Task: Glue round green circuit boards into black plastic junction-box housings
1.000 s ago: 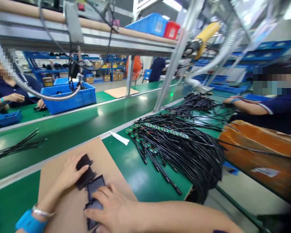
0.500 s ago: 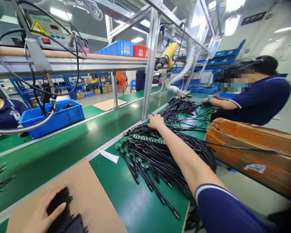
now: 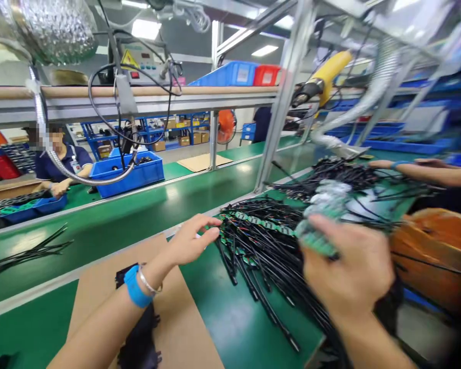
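Note:
My right hand [image 3: 349,261] is closed around a blurred, pale-green stack of circuit boards [image 3: 325,218], held above a bundle of black cables [image 3: 269,261]. My left hand [image 3: 194,238] reaches to the left end of that bundle, thumb and forefinger apart, fingertips near the small green boards [image 3: 230,233] on the cable ends. Whether they touch is hard to tell. Beneath my left forearm, black plastic housings [image 3: 142,333] lie on a cardboard sheet [image 3: 188,318], partly hidden by the arm.
A metal post [image 3: 282,102] rises behind the cables, with a yellow heat gun [image 3: 326,77] hanging beside it. A co-worker's arms [image 3: 426,171] are at the right, behind an orange-brown box [image 3: 430,251]. Across the green bench stands a blue bin [image 3: 130,174]; another person sits beyond.
My left hand has left the black housings and moved right to the cable ends. My right hand has come back nearer from the far cables, now with green boards in it. The view has turned left.

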`<state>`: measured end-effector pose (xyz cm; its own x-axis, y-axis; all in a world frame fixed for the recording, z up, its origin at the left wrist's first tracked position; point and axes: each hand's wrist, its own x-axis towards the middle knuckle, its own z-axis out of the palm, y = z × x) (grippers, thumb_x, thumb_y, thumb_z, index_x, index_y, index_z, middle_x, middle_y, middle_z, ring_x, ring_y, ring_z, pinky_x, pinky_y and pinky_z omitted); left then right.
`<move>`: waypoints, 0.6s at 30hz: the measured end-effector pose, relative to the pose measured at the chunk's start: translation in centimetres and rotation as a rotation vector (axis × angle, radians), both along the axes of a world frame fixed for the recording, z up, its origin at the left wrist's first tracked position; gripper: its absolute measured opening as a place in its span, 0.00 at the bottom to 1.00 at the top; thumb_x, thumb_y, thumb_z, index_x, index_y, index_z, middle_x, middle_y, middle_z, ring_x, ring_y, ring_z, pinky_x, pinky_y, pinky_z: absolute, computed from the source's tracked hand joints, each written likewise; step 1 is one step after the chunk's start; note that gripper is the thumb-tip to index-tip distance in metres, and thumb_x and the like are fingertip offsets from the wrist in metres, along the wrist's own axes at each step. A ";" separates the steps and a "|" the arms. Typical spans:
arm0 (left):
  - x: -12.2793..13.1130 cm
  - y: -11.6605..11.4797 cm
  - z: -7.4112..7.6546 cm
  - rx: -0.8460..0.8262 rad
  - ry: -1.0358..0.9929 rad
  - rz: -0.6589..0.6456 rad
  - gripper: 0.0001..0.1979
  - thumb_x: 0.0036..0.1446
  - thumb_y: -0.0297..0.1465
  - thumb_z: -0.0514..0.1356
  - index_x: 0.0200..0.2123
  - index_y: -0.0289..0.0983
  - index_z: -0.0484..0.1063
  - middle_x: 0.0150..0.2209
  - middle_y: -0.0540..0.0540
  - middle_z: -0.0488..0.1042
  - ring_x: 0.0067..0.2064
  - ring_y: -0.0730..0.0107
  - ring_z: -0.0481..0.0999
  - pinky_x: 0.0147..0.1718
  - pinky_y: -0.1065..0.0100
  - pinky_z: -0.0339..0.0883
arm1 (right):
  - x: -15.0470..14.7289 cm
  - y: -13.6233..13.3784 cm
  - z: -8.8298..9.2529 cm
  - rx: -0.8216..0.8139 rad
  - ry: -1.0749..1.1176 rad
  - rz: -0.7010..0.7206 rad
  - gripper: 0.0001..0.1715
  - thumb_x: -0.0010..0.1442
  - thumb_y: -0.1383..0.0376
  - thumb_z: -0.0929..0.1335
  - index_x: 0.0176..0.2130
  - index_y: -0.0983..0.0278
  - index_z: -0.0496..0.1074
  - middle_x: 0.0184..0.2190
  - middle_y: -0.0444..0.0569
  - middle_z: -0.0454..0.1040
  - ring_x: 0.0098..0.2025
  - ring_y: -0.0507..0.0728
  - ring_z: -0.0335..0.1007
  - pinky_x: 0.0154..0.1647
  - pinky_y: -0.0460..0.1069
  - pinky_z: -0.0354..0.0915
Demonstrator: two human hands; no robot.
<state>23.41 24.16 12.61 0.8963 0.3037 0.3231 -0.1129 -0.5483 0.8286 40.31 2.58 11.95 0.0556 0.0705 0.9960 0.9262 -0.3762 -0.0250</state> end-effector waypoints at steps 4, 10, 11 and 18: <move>3.4 -4.1 0.3 -0.131 0.027 -0.179 0.23 0.62 0.48 0.52 0.38 0.34 0.73 0.34 0.45 0.73 0.35 0.66 0.70 0.35 0.66 0.64 | -10.6 0.1 -5.2 -0.312 0.039 0.491 0.24 0.53 0.71 0.67 0.50 0.57 0.72 0.45 0.54 0.65 0.48 0.63 0.65 0.44 0.56 0.66; -0.1 -5.5 1.5 -0.195 0.045 -0.176 0.16 0.57 0.43 0.60 0.33 0.34 0.69 0.28 0.50 0.66 0.29 0.73 0.63 0.29 0.70 0.57 | -11.6 -0.8 -4.3 -0.422 0.074 0.732 0.32 0.57 0.57 0.66 0.60 0.54 0.61 0.44 0.52 0.70 0.46 0.62 0.68 0.45 0.58 0.66; -1.0 -5.4 2.0 -0.205 0.038 -0.180 0.16 0.57 0.42 0.61 0.34 0.33 0.70 0.29 0.50 0.67 0.30 0.73 0.63 0.30 0.71 0.58 | -9.9 -1.3 -3.0 -0.380 0.099 0.706 0.33 0.58 0.58 0.65 0.62 0.54 0.58 0.45 0.52 0.71 0.48 0.63 0.68 0.47 0.59 0.66; -4.4 -4.9 6.7 -0.449 -0.272 0.032 0.11 0.51 0.35 0.66 0.31 0.33 0.71 0.26 0.52 0.68 0.27 0.77 0.67 0.28 0.75 0.63 | 0.2 0.0 0.3 -0.709 0.645 0.671 0.55 0.52 0.37 0.64 0.66 0.66 0.50 0.52 0.59 0.69 0.56 0.68 0.64 0.58 0.64 0.56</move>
